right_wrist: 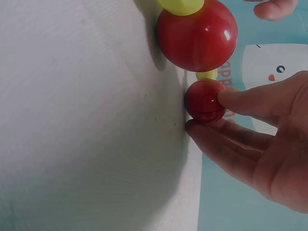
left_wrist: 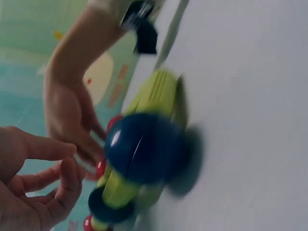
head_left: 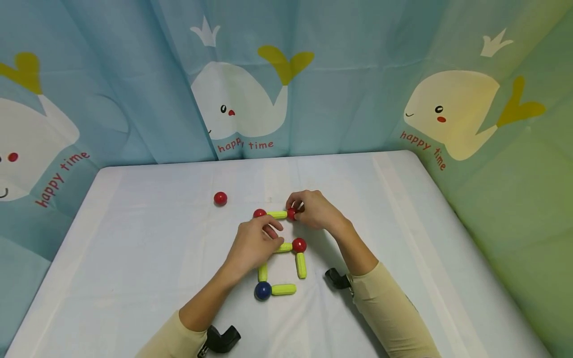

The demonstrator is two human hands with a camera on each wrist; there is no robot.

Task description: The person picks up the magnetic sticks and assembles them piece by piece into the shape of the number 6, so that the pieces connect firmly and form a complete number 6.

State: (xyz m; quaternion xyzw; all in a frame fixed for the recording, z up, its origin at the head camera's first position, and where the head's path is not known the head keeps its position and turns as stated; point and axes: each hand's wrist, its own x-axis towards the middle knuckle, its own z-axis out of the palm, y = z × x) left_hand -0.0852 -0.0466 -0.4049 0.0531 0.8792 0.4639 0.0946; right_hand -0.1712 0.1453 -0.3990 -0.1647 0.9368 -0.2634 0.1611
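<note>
My right hand (head_left: 318,211) pinches a red ball (right_wrist: 204,101) between thumb and fingers. That ball sits at the right end of a yellow-green rod (head_left: 277,215), with another red ball (head_left: 259,214) at the rod's left end. My left hand (head_left: 254,244) hovers over the left part of the assembly, its fingers loosely bent, nothing visible between them (left_wrist: 38,183). Below lie a nearer red ball (head_left: 299,245) with rods attached and a dark blue ball (head_left: 262,291) joined to two rods. A second dark blue ball (left_wrist: 110,207) shows in the left wrist view; the left hand hides it from above.
A loose red ball (head_left: 220,199) lies farther back on the left of the white-covered table (head_left: 147,238). Behind and to the right hangs a curtain (head_left: 349,99) with printed whales. Black wrist-worn devices (head_left: 222,339) stick out beside both forearms, close to the tabletop.
</note>
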